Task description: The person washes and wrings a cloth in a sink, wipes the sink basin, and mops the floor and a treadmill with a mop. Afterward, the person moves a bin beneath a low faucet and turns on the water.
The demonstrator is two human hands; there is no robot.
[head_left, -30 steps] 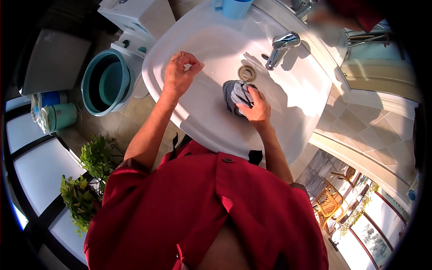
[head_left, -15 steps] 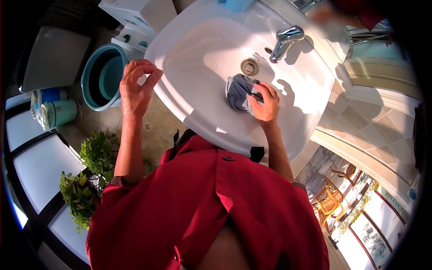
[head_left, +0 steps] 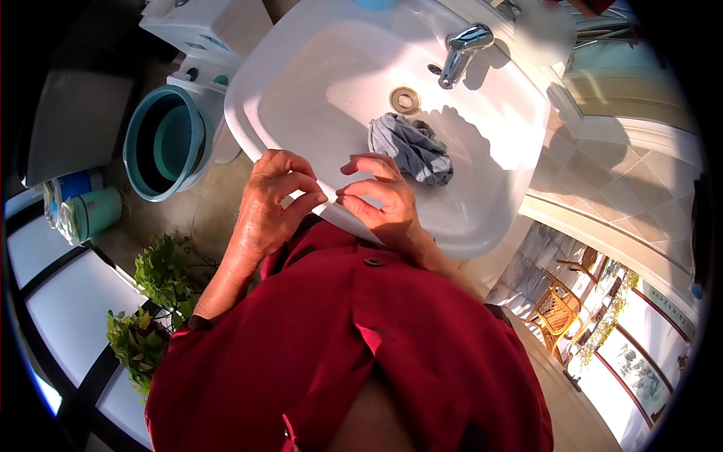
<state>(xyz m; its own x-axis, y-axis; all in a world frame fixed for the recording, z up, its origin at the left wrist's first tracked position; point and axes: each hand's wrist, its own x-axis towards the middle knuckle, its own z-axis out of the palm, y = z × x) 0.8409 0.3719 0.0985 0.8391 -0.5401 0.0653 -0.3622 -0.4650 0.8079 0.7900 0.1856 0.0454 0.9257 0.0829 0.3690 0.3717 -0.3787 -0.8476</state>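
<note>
My left hand (head_left: 280, 202) and my right hand (head_left: 382, 202) are close together, a small gap apart, over the front rim of the white washbasin (head_left: 290, 90). On each hand the thumb and index finger are pinched together. Anything between the fingertips is too small to make out. The left hand and wrist look wet. A crumpled grey-blue cloth (head_left: 410, 148) lies in the basin just beyond my right hand, untouched. Behind it are the round drain (head_left: 405, 100) and the chrome faucet (head_left: 463, 56).
Left of the basin stands a teal bucket (head_left: 164, 143) beside a white toilet (head_left: 211, 34). A green bin (head_left: 98, 213) and leafy plants (head_left: 154, 294) are further left. A wicker chair (head_left: 557, 313) appears at the lower right.
My right hand has let go of the cloth and moved left toward my left hand. My left hand has moved right and closer to my body. The cloth now lies loose, more spread out.
</note>
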